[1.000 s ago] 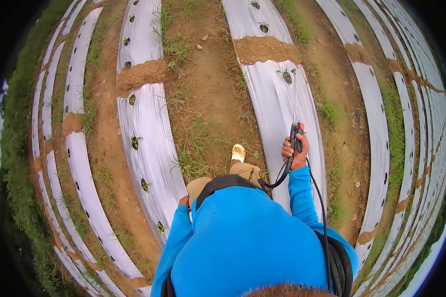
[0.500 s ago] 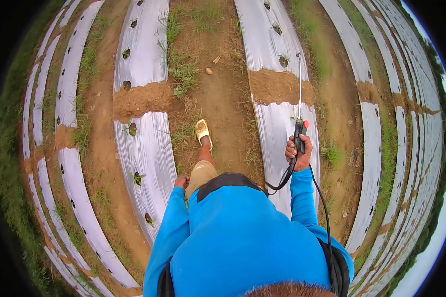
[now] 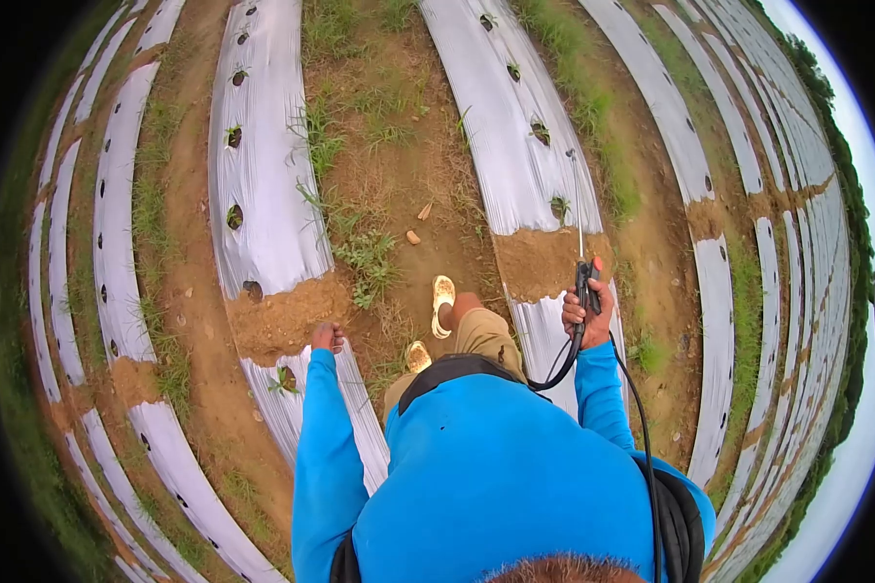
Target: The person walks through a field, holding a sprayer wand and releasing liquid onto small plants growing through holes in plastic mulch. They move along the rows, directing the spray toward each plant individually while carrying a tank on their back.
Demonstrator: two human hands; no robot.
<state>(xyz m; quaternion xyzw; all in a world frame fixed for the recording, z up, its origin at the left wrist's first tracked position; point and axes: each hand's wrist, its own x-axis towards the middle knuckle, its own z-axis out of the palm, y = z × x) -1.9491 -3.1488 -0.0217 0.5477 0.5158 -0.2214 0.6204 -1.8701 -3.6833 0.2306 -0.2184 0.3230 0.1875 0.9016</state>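
My right hand (image 3: pixel 591 316) is wrapped around the black handle of a sprayer wand (image 3: pixel 582 280) with a red-orange end. Its thin metal lance points forward over the plastic-covered bed, the nozzle tip (image 3: pixel 571 154) lying beyond a seedling (image 3: pixel 559 206) in a planting hole. From the handle a black hose (image 3: pixel 561 372) loops back towards my waist. My left hand (image 3: pixel 328 337) hangs out to the side above a strip of bare soil, its fingers curled with nothing visible in them.
Long beds under silvery plastic mulch (image 3: pixel 262 194) run on both sides, with seedlings in round holes. Soil strips (image 3: pixel 544 262) interrupt them. Between the beds I walk on a dirt path (image 3: pixel 399 185) with weeds (image 3: pixel 369 262) and small stones. My feet wear pale, muddy clogs (image 3: pixel 442 303).
I have stepped forward, so the beds and soil strips sit lower in view. My left hand has swung forward and outward from my thigh. The right hand still grips the wand.
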